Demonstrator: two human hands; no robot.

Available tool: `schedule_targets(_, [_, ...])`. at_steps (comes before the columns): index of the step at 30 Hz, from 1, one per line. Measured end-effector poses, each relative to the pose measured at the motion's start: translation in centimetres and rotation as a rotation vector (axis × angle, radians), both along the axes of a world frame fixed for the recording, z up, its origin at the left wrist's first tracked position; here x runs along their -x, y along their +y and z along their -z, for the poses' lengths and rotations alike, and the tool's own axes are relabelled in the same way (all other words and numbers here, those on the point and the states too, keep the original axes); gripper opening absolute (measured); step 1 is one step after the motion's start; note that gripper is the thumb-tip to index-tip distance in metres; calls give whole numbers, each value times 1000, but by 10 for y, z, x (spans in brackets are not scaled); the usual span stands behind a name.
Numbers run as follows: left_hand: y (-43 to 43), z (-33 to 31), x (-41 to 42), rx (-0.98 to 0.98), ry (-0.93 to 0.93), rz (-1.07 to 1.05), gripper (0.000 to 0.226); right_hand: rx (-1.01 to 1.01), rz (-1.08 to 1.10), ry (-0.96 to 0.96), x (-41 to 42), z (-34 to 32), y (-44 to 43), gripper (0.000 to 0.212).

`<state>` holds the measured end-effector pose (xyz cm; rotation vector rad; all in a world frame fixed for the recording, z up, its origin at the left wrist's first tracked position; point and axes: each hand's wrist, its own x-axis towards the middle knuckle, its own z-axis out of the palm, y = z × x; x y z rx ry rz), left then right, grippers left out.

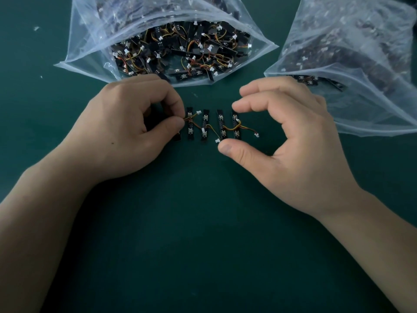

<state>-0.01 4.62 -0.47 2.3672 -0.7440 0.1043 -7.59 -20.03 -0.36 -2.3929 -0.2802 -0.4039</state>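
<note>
Strips (205, 125) of black circuit board lay in a row on the mat (203, 233), side by side between the two hands. Each trailed a thin wire that ended in a white plug. By their look they would be feather-light and stiff along the board, and likely to skate over the mat at a nudge. The wires looked soft and springy, and could drag a neighbour out of line. The solder joints and the small parts on top seemed the weak spots. The safer hold would be across a board's long edges or on a plug's body, not a hard pull on the wire.

The left hand (126, 125) was curled close, thumb and forefinger pinching the wire (189, 119) of a strip near the row's left end. One more strip showed partly from beneath that hand. The right hand (291, 141) arched wide over the row's right end and gripped nothing. Its forefinger tip hung by the top of the last strip, and its thumb (228, 148) sat just beside a plug (217, 140); whether they touched could not be told.

An open bag (90, 53) full of the same strips lay behind the row, with a second bag (361, 64) to the right.
</note>
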Motion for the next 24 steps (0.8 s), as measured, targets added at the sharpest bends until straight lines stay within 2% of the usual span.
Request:
schedule_targets(6, [0,-2,-1,9,24,-9,3,-161,106,61,-3,-2,-4,53])
schedule_targets(11, [-1,-2,1,43,8,-51,4,-130,105,75,-2,-2,-1,49])
schedule_targets(17, [1,-2,-1,12,25,-34,23,-124,95,91,-2,-2,-2,47])
schedule_targets(24, [1,-2,-1,1,38,-31,27,-112,94,100,-2,-2,-2,46])
